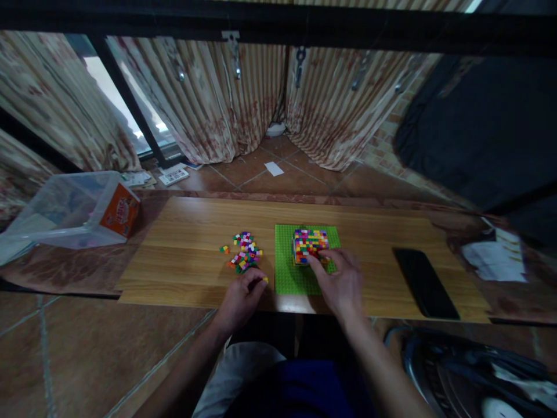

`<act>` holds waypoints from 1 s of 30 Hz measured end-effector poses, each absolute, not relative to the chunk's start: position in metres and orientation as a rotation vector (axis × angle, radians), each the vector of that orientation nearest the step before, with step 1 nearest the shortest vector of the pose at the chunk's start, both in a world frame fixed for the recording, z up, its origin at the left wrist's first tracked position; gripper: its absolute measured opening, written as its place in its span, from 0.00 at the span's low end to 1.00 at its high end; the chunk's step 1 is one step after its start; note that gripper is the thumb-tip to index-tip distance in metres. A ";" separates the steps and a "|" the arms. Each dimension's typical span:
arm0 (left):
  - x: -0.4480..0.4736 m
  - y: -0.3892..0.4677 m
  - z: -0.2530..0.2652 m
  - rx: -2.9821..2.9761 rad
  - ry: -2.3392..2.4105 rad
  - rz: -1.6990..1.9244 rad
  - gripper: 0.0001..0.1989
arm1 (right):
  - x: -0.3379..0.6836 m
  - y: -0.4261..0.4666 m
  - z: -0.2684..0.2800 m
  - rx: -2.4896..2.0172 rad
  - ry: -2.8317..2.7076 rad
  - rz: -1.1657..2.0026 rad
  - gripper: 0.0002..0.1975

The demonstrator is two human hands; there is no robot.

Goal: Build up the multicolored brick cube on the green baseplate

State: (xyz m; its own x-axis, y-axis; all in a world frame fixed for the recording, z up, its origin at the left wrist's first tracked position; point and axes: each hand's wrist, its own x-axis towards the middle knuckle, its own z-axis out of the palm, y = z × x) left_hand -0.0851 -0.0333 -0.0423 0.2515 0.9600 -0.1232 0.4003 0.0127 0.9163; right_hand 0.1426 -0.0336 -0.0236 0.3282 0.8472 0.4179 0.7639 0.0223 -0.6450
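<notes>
Nearest the wearer, the left hand is at the table's near side, thumb and index tips pinching a small yellow plastic brick. The right hand reaches in beside it, thumb and forefinger at the near right of a multicoloured, box-shaped block of small studded bricks; cannot tell whether a piece sits between those fingertips.

The block stands on a square, lime-green studded plastic baseplate, towards its far side. Left of the plate lies a loose heap of small mixed-colour bricks.

Handling, as judged: a brick should be squared over the studs, then pressed straight down until flush; side pressure could shear the upper courses. A steadying finger on the opposite wall would probably help.

Materials: bricks rigid, small, angular; baseplate flat, evenly dotted; wood-grain tabletop smooth, faintly glossy. Flat black rectangular slab to the right. Clear plastic tub with an orange label, far left. Beyond: soft, pleated, striped fabric curtains above brown floor tiles.
</notes>
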 end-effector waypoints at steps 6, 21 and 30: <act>-0.085 -0.034 -0.040 1.561 1.312 0.758 0.09 | 0.134 -0.030 -0.028 -1.791 -1.502 -0.059 0.13; -0.085 -0.034 -0.038 1.590 1.325 0.730 0.08 | 0.170 -0.040 -0.030 -1.651 -1.179 0.482 0.17; -0.085 -0.034 -0.039 1.582 1.312 0.713 0.08 | 0.174 -0.032 -0.022 -1.712 -1.316 0.424 0.16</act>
State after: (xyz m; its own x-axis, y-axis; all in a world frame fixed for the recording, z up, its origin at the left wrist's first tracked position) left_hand -0.0851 -0.0343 -0.0386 0.2611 0.9575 -0.1227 0.4182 0.0024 0.9083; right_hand 0.1737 -0.0318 -0.0225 0.3724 0.8951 0.2451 0.5835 -0.0205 -0.8119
